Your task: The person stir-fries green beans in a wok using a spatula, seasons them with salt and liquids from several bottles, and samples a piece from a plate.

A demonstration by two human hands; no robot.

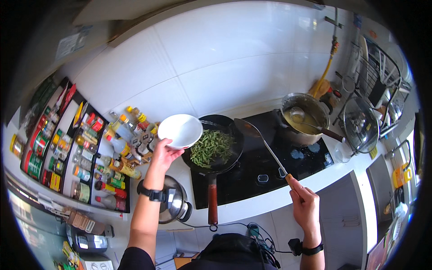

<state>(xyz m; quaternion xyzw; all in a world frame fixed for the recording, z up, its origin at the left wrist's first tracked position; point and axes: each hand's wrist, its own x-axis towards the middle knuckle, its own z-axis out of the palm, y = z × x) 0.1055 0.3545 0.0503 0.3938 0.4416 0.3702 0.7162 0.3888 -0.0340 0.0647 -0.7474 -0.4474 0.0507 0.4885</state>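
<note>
My left hand (166,156) grips a white bowl (180,130) by its near rim, tilted so that I look into its bare inside. Just right of the bowl, a dark wok (238,148) with a wooden handle (212,202) sits on the black cooktop (253,182). Cut green beans (212,148) lie heaped in the wok. My right hand (305,202) is closed around the wooden-ended handle of a metal wok spatula (270,150). The spatula's blade (247,127) is beside the wok's right rim; whether they touch I cannot tell.
A steel pot (300,136) of yellowish liquid with a ladle (297,114) stands at the cooktop's right. Past it are a glass lid (360,125) and a dish rack (381,77). Spice jars fill a shelf (67,162) at left. Another lid (173,202) lies under my left forearm.
</note>
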